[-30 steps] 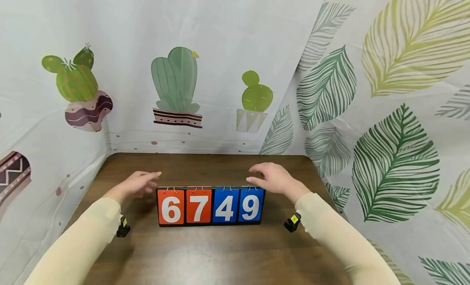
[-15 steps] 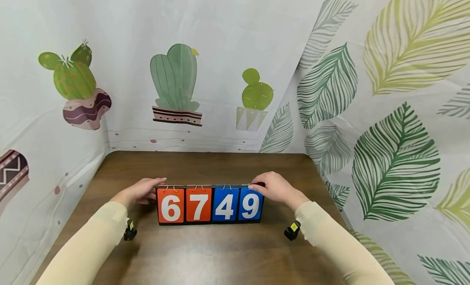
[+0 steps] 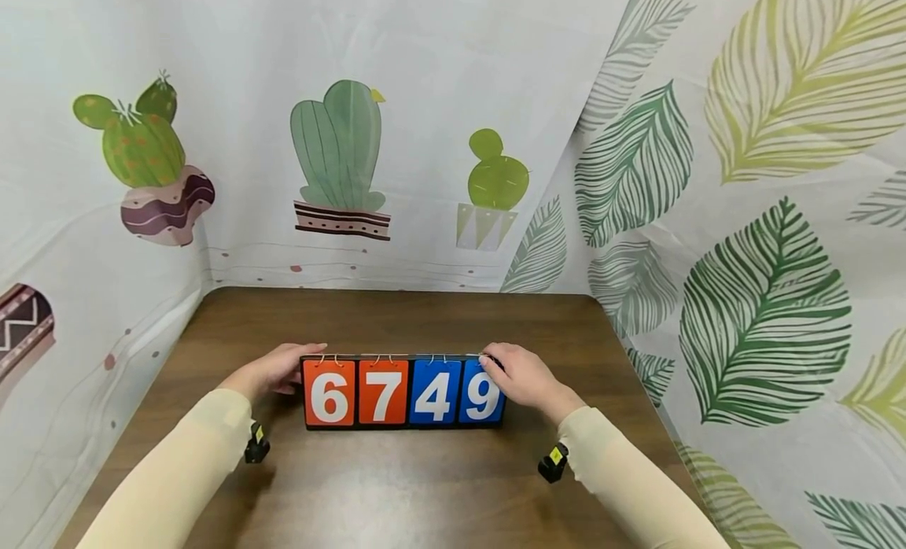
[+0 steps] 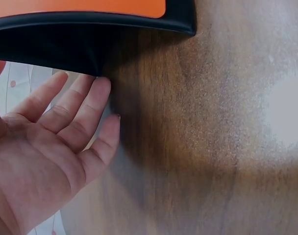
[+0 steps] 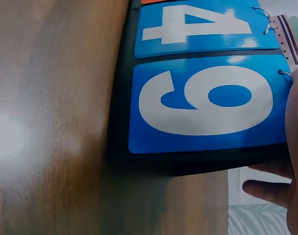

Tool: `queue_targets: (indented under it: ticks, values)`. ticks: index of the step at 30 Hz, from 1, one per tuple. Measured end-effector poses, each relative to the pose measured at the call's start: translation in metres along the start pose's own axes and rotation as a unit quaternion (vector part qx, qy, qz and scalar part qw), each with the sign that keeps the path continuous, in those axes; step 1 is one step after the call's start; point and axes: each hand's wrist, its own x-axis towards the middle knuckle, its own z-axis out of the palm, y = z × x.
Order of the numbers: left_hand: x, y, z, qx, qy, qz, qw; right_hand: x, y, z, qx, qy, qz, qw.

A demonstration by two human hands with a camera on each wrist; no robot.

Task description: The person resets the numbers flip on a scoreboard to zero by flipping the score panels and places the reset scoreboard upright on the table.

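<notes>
The scoreboard (image 3: 404,392) stretched lengthwise from the left hand (image 3: 274,368), its fingers loosely spread at one end, to the right hand (image 3: 524,376), which pinched the opposite upper corner.

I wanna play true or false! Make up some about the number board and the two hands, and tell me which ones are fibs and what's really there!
1. The flip scoreboard reads 6749. True.
2. The left hand is at the end with the 6 card. True.
3. The 6 card is blue. False: it is orange-red with a white number.
4. The right hand grips the end with the 9 card. True.
5. The flip scoreboard is lying flat on its face. False: it stands up on the table, with its numbers showing.
</notes>
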Motion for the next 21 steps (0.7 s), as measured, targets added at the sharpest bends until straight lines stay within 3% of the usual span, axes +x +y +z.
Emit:
queue_targets:
  ticks: [4, 9, 14, 21]
  values:
    - [0.0, 0.001, 0.0, 0.007, 0.002, 0.0, 1.0, 0.001, -0.002, 0.002, -0.021, -0.002, 0.012, 0.9997]
    - [0.0, 0.001, 0.002, 0.021, -0.002, 0.007, 0.9998, -0.001, -0.006, 0.006, -0.013, -0.004, 0.051, 0.9986]
    - [0.002, 0.003, 0.006, 0.024, -0.005, 0.012, 0.9996, -0.001, -0.01, 0.011, 0.006, 0.023, 0.094, 0.9953]
    - [0.006, 0.003, 0.004, 0.027, -0.01, 0.028, 0.9992, 0.003, -0.012, 0.016, 0.01, 0.043, 0.11, 0.993]
